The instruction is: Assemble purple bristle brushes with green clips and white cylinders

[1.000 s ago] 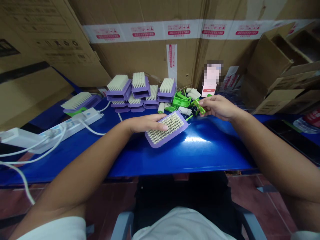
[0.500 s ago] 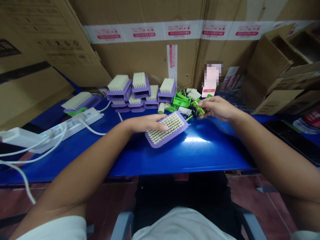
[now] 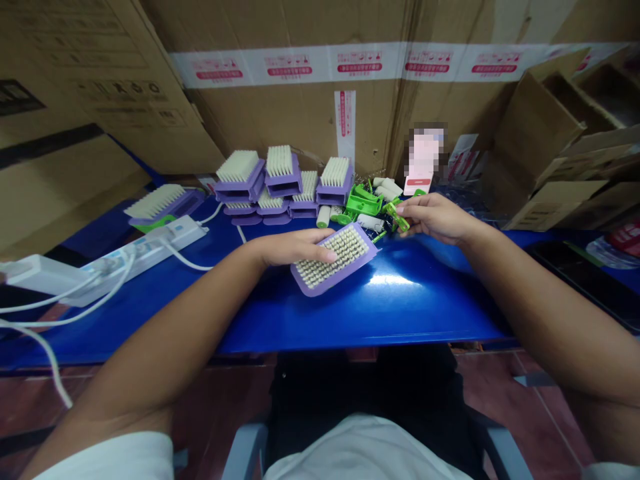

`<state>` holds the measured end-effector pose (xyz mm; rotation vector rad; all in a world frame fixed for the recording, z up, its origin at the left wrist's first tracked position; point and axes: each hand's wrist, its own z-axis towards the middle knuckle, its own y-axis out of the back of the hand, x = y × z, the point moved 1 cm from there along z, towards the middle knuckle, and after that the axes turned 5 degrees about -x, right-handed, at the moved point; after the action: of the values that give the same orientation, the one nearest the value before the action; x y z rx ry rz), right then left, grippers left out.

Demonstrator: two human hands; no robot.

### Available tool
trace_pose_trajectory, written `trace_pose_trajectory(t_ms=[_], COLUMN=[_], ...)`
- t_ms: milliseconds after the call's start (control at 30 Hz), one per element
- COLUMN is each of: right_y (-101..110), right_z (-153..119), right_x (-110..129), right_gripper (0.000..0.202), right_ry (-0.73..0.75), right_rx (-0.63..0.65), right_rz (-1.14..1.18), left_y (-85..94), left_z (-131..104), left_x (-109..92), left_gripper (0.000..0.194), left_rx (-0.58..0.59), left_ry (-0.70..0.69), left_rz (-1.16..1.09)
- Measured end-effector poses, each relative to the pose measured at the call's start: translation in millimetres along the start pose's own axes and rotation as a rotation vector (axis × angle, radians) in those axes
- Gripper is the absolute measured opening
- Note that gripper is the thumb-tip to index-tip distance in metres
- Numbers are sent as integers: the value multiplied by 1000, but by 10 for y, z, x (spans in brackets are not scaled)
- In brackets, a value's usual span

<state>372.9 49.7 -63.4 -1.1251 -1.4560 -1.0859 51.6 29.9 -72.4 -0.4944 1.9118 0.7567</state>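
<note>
My left hand (image 3: 300, 247) is closed on a purple brush block (image 3: 333, 259), thumb across its pale bristles, tilted above the blue table. To its right, my right hand (image 3: 433, 217) pinches a small light green plastic part (image 3: 396, 217). Beside that part lie a larger green plastic piece (image 3: 364, 200) and several white rollers (image 3: 387, 188). Behind my left hand, several purple blocks with white bristles (image 3: 239, 175) are stacked against the cardboard.
A white power strip (image 3: 135, 260) with cables lies on the blue table (image 3: 300, 327) at left. Another bristle block (image 3: 163, 203) is behind it. A lit phone (image 3: 423, 160) leans on the cardboard (image 3: 285, 113). A dark device (image 3: 585, 280) lies at right, below open boxes (image 3: 545, 147).
</note>
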Motion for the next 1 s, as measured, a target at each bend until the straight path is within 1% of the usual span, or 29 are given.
trace_pose_trajectory(t_ms=[133,467,667,1000], right_y=[7,-8,-5,-5], right_z=[3,-6,-16,0], right_x=[0,13,13,-17], right_gripper=[16,15,15,15], right_ry=[3,-3,13,15], right_rx=[18,2,39,55], right_rz=[7,-4,-8,-4], left_y=[11,20,29,31], left_z=[4,6,9,10], left_x=[6,6,22,34], left_gripper=[85,80,81,77], left_rx=[-2,14,14,14], left_ry=[2,-6,-8,-21], left_rz=[15,38,44,47])
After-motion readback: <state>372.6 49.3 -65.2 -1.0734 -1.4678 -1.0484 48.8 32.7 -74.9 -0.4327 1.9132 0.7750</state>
